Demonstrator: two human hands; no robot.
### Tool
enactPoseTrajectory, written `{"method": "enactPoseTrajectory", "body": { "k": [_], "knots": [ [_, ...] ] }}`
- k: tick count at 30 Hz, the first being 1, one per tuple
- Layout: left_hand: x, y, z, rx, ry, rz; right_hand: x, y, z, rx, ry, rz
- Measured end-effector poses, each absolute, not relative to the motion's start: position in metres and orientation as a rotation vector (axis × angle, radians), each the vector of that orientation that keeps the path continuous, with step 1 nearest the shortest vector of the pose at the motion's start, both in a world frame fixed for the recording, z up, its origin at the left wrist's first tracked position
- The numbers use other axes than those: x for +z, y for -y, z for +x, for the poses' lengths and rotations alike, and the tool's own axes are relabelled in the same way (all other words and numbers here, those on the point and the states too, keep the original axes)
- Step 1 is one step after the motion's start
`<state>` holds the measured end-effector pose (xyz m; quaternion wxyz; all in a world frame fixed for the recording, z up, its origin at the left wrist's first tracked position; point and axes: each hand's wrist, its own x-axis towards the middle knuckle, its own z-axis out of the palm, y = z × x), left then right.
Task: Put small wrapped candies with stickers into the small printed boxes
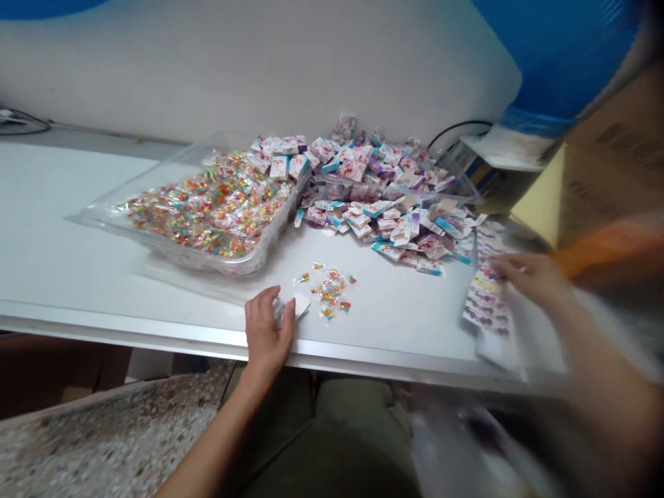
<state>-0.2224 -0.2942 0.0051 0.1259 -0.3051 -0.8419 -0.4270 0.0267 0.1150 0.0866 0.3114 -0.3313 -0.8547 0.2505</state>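
My left hand (267, 328) rests at the table's front edge, its fingers and thumb curled around a small white box (299, 306) that they partly cover. Just beyond it lies a loose cluster of small clear packets (330, 289) with brightly coloured pieces inside. On the right, my right hand (532, 279), blurred by motion, has its thumb and fingers closed on the edge of a printed sticker sheet (487, 308) with rows of purple, pink and yellow designs. Under that sheet, more white sheets or clear wrapping show, smeared by motion.
A clear plastic tray (243, 265) full of similar packets stands left of centre. Behind, a heap of small printed boxes (357, 162) fills a second tray and spills onto the white table (62, 242). At right are a cardboard carton (617, 159) and a blue object (565, 55).
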Motion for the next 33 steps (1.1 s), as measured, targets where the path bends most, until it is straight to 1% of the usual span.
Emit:
{"method": "enactPoseTrajectory", "body": {
  "k": [2, 4, 6, 8, 11, 15, 18, 23, 26, 28, 29, 33],
  "knots": [
    [0.032, 0.292, -0.211, -1.353, 2.42, -0.869, 0.111, -0.087, 0.026, 0.596, 2.262, -0.97],
    [0.064, 0.285, -0.196, -1.598, 2.457, -0.947, 0.138, -0.045, 0.018, 0.621, 2.335, -0.989],
    [0.09, 0.272, -0.18, -1.857, 2.446, -1.234, 0.158, 0.003, 0.004, 0.841, 2.56, -0.742],
    [0.102, 0.26, -0.168, -2.006, 2.429, -1.528, 0.165, 0.044, -0.015, 1.056, 2.685, -0.505],
    [0.092, 0.251, -0.162, -2.242, 2.583, -1.783, 0.15, 0.079, -0.04, 1.251, 2.762, -0.361],
    [0.06, 0.26, -0.163, -2.656, 2.741, -1.306, 0.116, 0.09, -0.057, 1.238, 2.767, -0.321],
    [0.045, 0.271, -0.16, -2.871, 2.79, -1.102, 0.102, 0.096, -0.061, 1.28, 2.716, -0.391],
    [0.028, 0.277, -0.16, -3.061, 2.78, -0.854, 0.093, 0.115, -0.063, 1.768, 2.567, -0.502],
    [0.021, 0.279, -0.164, -3.255, 2.703, -0.655, 0.085, 0.129, -0.06, 1.896, 2.555, -0.553],
    [0.022, 0.281, -0.166, -3.342, 2.688, -0.55, 0.077, 0.138, -0.057, 1.873, 2.615, -0.571],
    [0.023, 0.282, -0.166, -3.372, 2.666, -0.542, 0.072, 0.141, -0.055, 1.808, 2.652, -0.583],
    [0.034, 0.287, -0.166, -3.383, 2.561, -0.743, 0.055, 0.148, -0.054, 1.321, 2.703, -0.604]
  ]
}}
